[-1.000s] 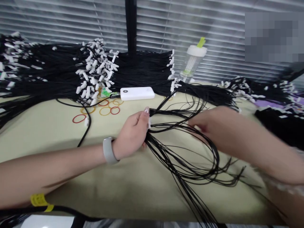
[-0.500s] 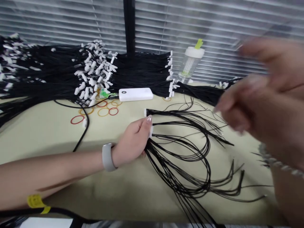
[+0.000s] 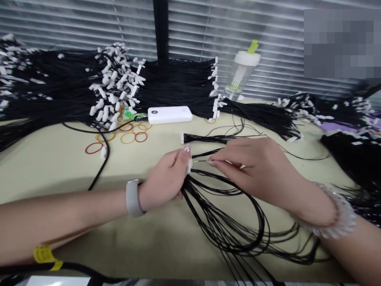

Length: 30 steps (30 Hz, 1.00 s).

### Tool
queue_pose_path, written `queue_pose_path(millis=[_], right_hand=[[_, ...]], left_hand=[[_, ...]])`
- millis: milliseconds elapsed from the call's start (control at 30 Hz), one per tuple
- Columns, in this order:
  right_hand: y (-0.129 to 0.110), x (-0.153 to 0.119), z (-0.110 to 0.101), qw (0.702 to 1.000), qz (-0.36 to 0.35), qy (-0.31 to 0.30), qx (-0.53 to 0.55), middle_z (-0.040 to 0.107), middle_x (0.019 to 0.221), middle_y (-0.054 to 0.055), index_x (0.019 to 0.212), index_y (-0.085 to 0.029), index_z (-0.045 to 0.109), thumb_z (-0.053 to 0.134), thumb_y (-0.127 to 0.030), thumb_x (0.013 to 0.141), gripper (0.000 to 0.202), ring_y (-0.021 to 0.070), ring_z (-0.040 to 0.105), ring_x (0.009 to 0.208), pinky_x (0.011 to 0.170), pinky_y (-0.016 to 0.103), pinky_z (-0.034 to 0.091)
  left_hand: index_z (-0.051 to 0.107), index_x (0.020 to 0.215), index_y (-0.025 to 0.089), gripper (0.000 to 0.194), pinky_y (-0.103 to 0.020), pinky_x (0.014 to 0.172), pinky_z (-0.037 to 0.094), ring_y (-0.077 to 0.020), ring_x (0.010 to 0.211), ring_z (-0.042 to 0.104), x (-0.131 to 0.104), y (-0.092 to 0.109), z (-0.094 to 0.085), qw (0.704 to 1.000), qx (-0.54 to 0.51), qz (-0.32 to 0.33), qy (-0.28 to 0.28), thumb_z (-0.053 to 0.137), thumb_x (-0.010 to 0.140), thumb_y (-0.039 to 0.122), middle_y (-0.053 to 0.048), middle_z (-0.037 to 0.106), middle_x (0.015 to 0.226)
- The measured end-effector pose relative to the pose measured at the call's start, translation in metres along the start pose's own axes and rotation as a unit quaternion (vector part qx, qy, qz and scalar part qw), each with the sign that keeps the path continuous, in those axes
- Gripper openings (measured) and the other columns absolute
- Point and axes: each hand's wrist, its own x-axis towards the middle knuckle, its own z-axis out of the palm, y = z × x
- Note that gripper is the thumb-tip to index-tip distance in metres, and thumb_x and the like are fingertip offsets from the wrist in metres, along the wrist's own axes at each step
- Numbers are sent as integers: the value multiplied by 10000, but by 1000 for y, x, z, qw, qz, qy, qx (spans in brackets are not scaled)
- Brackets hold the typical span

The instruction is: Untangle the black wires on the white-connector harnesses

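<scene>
Near the middle of the table, my left hand is closed around a white connector, with its thumb along the top. Black wires run out of the connector and loop to the right and towards the front edge. My right hand pinches a thin wire between thumb and forefinger, its bare-looking end pointing at the connector's face. Whether that tip touches the connector I cannot tell. Just behind my hands lies another white connector with a bundle of black wires.
Stacks of black cables with white connectors line the back, below the blinds. A white power bank, rubber bands and a clear bottle are there too. More cables lie at the right. A thick black cable crosses the front left.
My right hand has come down and left from the upper right to the connector, with a wire pinched in its fingers. My left hand keeps its hold on the connector.
</scene>
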Motion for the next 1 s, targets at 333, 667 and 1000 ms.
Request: queue_pose_path(millis=[333,667,1000], right_hand=[[0,-1,8,999,-6,27,-19,509,569,-8,765,-200,660,483,-259,814,193,77,435,564,530,206,282],[2,-4,8,994,-67,12,-82,499,605,5,802,-194,646,429,-190,836,220,92,425,609,564,223,292],[-6,-1,17,992,-50,-21,-114,479,627,-7,732,-197,619,441,-172,805,194,92,402,604,533,242,234]], left_hand=[[395,575,183,391,-188,373,336,-76,395,390,0,2,-1,1000,19,19,6,300,849,445,44,375,462],[414,546,183,421,-199,372,329,-82,364,381,0,2,0,1000,8,9,-12,291,853,443,44,390,398],[381,569,181,378,-207,444,338,-95,470,390,2,4,-1,997,58,36,-32,301,856,413,33,400,488]])
